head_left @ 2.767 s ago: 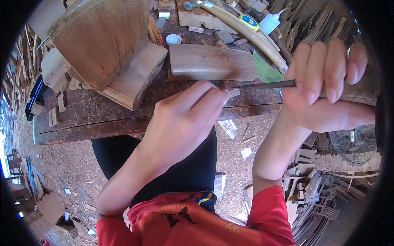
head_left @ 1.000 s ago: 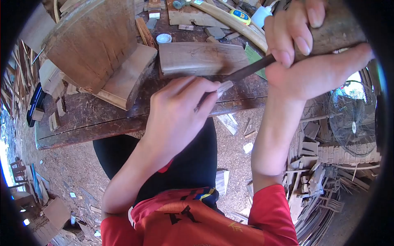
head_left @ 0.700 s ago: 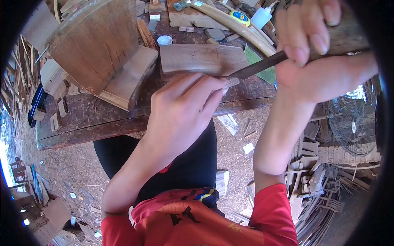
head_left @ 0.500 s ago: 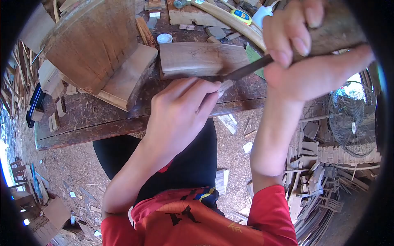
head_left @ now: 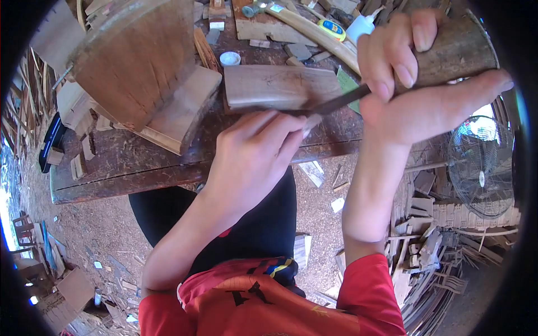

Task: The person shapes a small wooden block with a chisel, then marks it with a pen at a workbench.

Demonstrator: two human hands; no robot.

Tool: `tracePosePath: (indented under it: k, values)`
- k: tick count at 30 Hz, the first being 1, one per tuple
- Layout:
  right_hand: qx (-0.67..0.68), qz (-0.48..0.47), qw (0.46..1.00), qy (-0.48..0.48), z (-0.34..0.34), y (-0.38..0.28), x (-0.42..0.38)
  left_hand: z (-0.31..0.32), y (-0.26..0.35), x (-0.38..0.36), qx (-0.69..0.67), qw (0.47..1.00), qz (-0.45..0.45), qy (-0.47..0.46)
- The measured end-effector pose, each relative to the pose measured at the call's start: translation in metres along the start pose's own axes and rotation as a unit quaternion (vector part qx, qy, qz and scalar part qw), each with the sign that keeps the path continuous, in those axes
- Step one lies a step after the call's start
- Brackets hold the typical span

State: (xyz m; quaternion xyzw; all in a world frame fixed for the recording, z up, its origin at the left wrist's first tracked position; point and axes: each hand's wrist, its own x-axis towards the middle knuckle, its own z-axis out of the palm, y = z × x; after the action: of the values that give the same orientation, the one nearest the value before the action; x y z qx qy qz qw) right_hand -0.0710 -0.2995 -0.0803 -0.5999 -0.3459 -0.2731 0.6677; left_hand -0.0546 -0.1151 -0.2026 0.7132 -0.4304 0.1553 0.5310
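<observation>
Soft daylight, left-edge glare, strong fisheye curvature, black corners

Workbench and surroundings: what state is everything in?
Left hand: pinching a small wood piece
Right hand: curled round the tool's wooden handle
Dark blade: slanting; contact with piece unclear
Board: lying down
White dish: open side up
Bottle: nozzle fitted
Fan: spinning or stopped, unclear

Wood-handled chisel (head_left: 348, 97) is slanting across upper right of frame. Thick, round, brown handle (head_left: 457, 51) is sitting uppermost; narrow dark blade (head_left: 336, 103) is pointing down-left. Small pale wood piece (head_left: 314, 120), mostly hidden, is showing one end above and right of frame centre, beside blade tip; contact unclear.
</observation>
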Motion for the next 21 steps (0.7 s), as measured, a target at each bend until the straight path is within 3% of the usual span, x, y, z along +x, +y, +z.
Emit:
tracePosePath:
  k: [11, 14, 17, 21]
  values:
    - [-0.014, 0.007, 1.0, -0.021, -0.001, -0.021, 0.016, -0.007, 0.012, 0.012, 0.019, 0.998, 0.048, 0.028]
    - [-0.02, 0.012, 0.999, 0.031, 0.001, -0.002, -0.001, 0.001, 0.0, -0.003, 0.011, 1.0, 0.001, 0.001]
    - [-0.03, 0.005, 0.998, 0.056, 0.012, 0.001, -0.007, -0.001, 0.004, -0.006, 0.039, 0.999, 0.01, -0.001]
    - [-0.029, -0.006, 0.999, 0.011, 0.007, -0.001, 0.005, -0.001, 0.001, 0.002, 0.026, 0.999, 0.03, 0.018]
